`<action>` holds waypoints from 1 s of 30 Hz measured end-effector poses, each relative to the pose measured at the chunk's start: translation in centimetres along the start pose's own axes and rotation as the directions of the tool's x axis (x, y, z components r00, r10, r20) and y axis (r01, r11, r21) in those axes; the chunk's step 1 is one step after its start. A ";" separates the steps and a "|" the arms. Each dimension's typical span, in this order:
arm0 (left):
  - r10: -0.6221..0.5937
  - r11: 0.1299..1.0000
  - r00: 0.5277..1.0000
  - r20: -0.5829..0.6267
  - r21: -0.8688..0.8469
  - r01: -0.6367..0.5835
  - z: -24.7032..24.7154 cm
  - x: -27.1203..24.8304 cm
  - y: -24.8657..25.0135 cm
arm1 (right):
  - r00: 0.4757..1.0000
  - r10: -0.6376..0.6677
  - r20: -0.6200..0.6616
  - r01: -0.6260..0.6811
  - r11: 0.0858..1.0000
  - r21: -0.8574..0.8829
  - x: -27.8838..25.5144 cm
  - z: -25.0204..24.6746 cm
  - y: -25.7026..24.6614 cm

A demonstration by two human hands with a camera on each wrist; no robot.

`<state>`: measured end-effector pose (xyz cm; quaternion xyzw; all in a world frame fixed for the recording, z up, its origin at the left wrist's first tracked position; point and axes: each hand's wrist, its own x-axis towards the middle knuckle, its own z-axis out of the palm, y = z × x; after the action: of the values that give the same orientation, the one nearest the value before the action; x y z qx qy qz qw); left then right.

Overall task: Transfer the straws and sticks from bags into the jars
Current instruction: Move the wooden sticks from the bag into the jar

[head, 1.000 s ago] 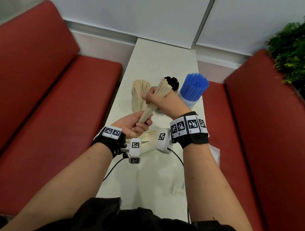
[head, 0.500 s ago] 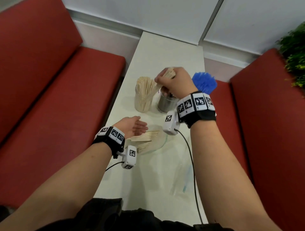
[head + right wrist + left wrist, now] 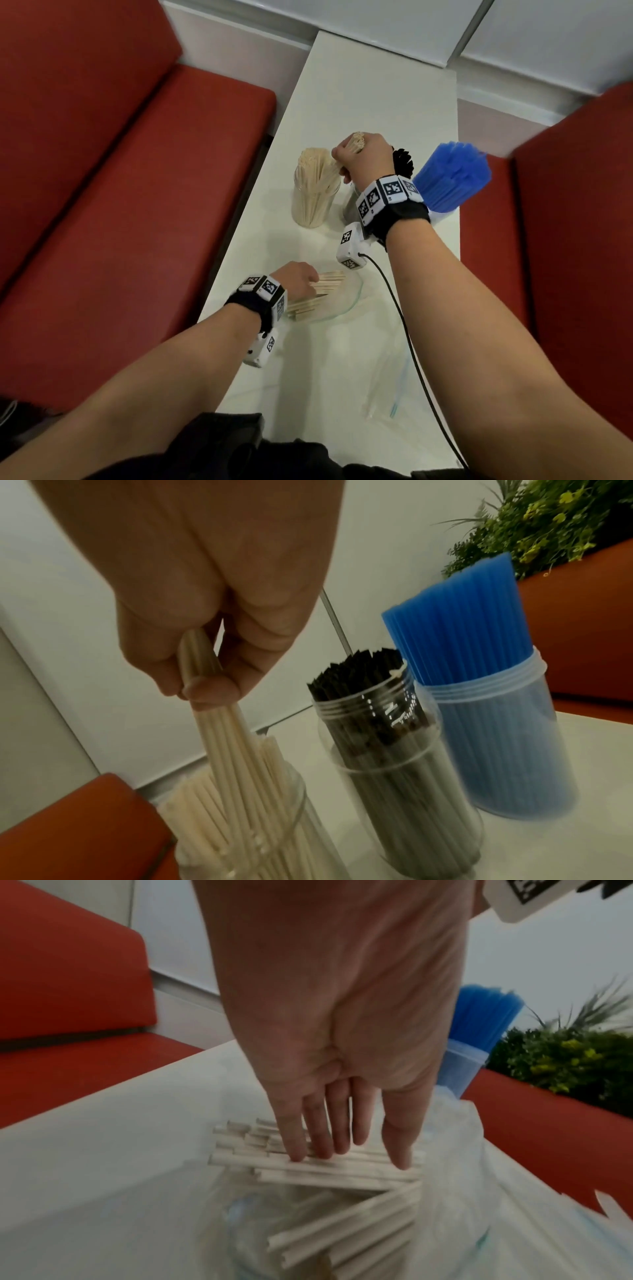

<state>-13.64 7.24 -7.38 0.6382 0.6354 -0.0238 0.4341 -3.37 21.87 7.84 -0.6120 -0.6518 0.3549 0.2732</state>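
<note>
Three clear jars stand in a row on the white bench point(image 3: 373, 99). Landmark: the middle jar point(image 3: 407, 783), packed with black straws point(image 3: 359, 674).

Left of it, touching or nearly so, a jar point(image 3: 313, 202) crammed with pale sticks point(image 3: 202, 818) standing upright. Right hand point(image 3: 364, 159) above this jar, grip clamped on a small bundle of pale sticks point(image 3: 219, 739); bundle slants down, lower ends in among the sticks at the jar mouth, upper ends poking out above the fist.

Right of the middle jar, just beside it, a frosted jar point(image 3: 514, 756) full of blue straws point(image 3: 452, 178) that rise well above its rim.

Nearer the person than the middle jar, a clear bag point(image 3: 346, 298) lies flat on the bench with more pale sticks point(image 3: 329, 1172) lying inside, crosswise. Left hand point(image 3: 298, 279) over the bag; fingers point(image 3: 294, 1137) straight, tips resting on the top sticks, grip apart, nothing held.

Nearer still, a flat clear bag point(image 3: 387, 390), contents not discernible.
</note>
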 end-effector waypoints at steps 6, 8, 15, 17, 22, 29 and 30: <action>0.042 0.951 0.998 0.055 0.303 -0.057 1.8 1.6 -0.1 | 0.996 0.055 0.066 -0.049 0.994 -0.093 1.2 3.2 2.0; 0.038 0.932 0.997 0.063 0.358 -0.058 2.0 1.7 0.2 | 0.994 0.053 0.094 -0.038 0.987 -0.157 1.2 3.9 2.3; 0.003 0.887 0.998 0.066 0.461 -0.033 2.3 2.4 1.4 | 0.998 0.003 0.063 0.005 0.990 -0.139 1.5 4.4 3.2; 0.008 0.869 0.996 0.093 0.491 -0.053 2.2 2.5 1.8 | 0.988 -0.128 -0.084 0.112 0.978 -0.174 1.3 4.3 2.9; 0.004 0.849 0.993 0.116 0.525 -0.065 2.1 2.5 2.2 | 0.899 -0.429 -0.083 0.318 0.772 -0.551 1.8 6.3 1.7; 0.005 0.865 0.987 0.158 0.496 -0.084 1.7 2.8 1.7 | 0.930 -0.150 0.336 0.360 0.560 -0.746 3.2 8.7 4.0; 0.000 0.872 0.987 0.158 0.483 -0.077 1.5 2.8 1.7 | 0.931 -0.145 0.334 0.353 0.584 -0.731 3.5 8.7 3.8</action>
<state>-10.91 8.90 -9.04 0.7357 0.5608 -0.2232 0.3072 -8.31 24.24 -0.70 -0.5235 -0.8479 0.0652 -0.0526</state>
